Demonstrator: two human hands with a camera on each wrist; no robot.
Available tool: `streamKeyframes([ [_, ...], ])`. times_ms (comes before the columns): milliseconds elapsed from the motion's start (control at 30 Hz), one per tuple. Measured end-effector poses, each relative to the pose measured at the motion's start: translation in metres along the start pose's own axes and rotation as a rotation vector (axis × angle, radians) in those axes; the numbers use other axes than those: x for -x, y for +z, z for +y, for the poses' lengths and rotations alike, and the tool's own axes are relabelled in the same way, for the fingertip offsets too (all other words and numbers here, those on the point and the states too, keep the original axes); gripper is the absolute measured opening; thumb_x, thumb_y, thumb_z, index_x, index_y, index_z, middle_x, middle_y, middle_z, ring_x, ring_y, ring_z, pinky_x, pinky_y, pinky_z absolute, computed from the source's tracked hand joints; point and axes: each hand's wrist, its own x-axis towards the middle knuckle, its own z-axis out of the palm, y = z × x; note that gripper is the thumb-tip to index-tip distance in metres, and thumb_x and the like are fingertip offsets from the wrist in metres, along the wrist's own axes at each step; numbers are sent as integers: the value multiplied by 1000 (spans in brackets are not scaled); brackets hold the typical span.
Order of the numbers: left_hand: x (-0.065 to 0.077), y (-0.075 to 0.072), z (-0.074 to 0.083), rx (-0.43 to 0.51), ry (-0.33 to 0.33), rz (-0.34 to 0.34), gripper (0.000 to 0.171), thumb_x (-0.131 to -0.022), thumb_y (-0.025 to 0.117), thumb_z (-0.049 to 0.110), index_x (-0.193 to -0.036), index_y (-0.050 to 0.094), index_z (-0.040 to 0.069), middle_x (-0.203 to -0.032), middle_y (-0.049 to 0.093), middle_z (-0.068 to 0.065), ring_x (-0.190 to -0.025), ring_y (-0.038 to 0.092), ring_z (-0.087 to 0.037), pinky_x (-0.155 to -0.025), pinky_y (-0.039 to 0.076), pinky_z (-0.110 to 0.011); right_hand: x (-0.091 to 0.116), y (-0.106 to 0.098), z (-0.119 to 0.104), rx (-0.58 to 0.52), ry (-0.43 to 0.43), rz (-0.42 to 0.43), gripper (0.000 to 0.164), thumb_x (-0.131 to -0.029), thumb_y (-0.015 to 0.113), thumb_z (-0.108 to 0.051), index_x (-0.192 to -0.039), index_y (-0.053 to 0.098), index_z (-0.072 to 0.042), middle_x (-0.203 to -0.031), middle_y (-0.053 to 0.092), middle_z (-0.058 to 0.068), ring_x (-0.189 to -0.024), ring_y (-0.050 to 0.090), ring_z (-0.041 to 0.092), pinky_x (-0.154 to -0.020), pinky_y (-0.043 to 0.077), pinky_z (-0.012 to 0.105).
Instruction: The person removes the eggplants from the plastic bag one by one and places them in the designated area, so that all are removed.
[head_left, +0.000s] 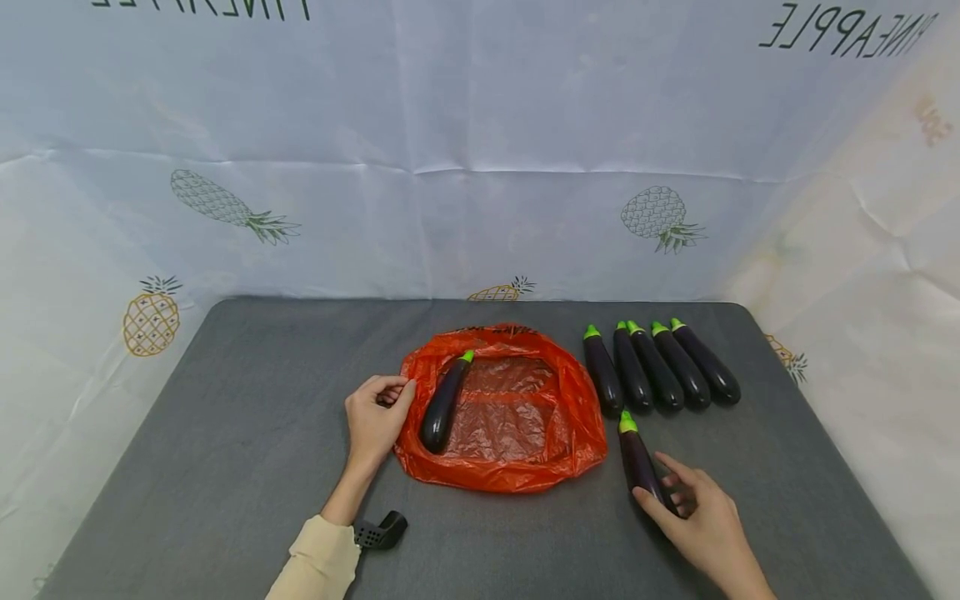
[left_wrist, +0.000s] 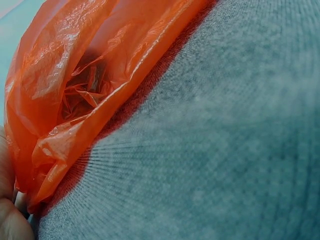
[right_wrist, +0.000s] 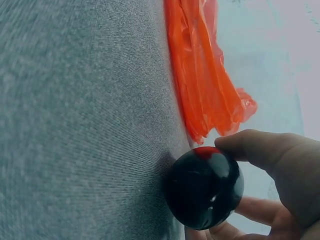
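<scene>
A red plastic bag lies spread on the table with its mouth turned up, and one dark purple eggplant rests inside at its left. My left hand pinches the bag's left rim between thumb and fingers; the left wrist view shows the crumpled orange-red plastic at the fingertips. To the right of the bag, my right hand grips another eggplant near its rounded end, its green stem pointing away from me. Seen end-on in the right wrist view, this eggplant sits between thumb and fingers, close to the tabletop.
Several more eggplants lie side by side right of the bag, green stems toward the back. The grey table ends at a pale cloth backdrop printed with pineapples. A black strap piece sticks out from the left wrist.
</scene>
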Motion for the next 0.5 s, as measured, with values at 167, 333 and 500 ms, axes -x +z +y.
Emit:
streamKeyframes([
  [167,0,0,-1,-1,-3,-2,5,-85,82,8,-83,78,5,-72,70,-8,-62,56,-2,-60,45,-9,0,-1,1,-14,-25,24,61,-87,81,-39,-133,65,-3,-104,70,15,-74,57,6,-62,48,20],
  [333,0,0,-1,8,-13,-5,6,-86,82,9,-83,78,6,-72,70,-7,-63,55,0,-61,46,-10,-3,0,2,-24,-11,31,61,-88,80,-40,-133,65,-2,-107,69,19,-78,61,14,-62,48,22],
  [500,0,0,-1,6,-7,-5,6,-86,82,9,-83,78,6,-72,70,-8,-62,56,-2,-61,46,-10,-5,0,1,-31,3,47,60,-88,80,-38,-133,65,-3,-111,68,22,-81,64,17,-62,48,22],
])
